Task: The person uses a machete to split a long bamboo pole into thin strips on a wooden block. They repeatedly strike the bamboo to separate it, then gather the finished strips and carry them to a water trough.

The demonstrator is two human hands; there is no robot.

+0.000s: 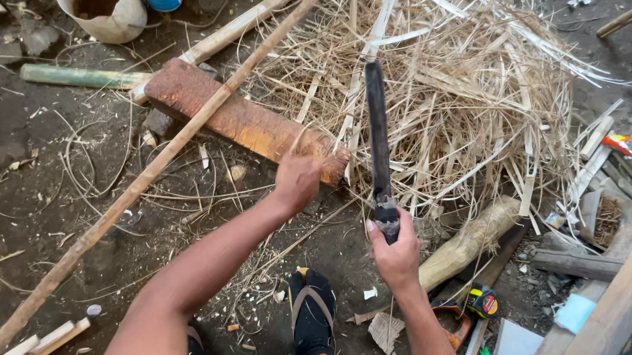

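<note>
— Gripping the dark blade (pixel 377 141) by its wrapped handle, the right hand (pixel 396 254) is closed tight round it, and the blade stands nearly upright, tip pointing far, over the straw-coloured heap.

— And the other hand?

— The left hand (pixel 297 182) is curled into a loose fist at the near end of the reddish wooden block (pixel 242 120). It seems to pinch a thin sliver there, but I cannot tell for sure what is inside the fingers.

— How much looks done?

— Plenty, I would judge. The pile of split strips and shavings (pixel 459 98) on the far right is large, and loose curls lie scattered over the dirt floor (pixel 64 176).

— What is left?

— A long bamboo pole (pixel 141 182) lies whole, slanting from near left to far middle across the block, and a green length (pixel 78 76) sits far left, uncut. A thick pale log (pixel 468 242) rests just right of the blade hand, with a tape measure (pixel 481 301) near it. So whole stock remains unsplit.
</note>
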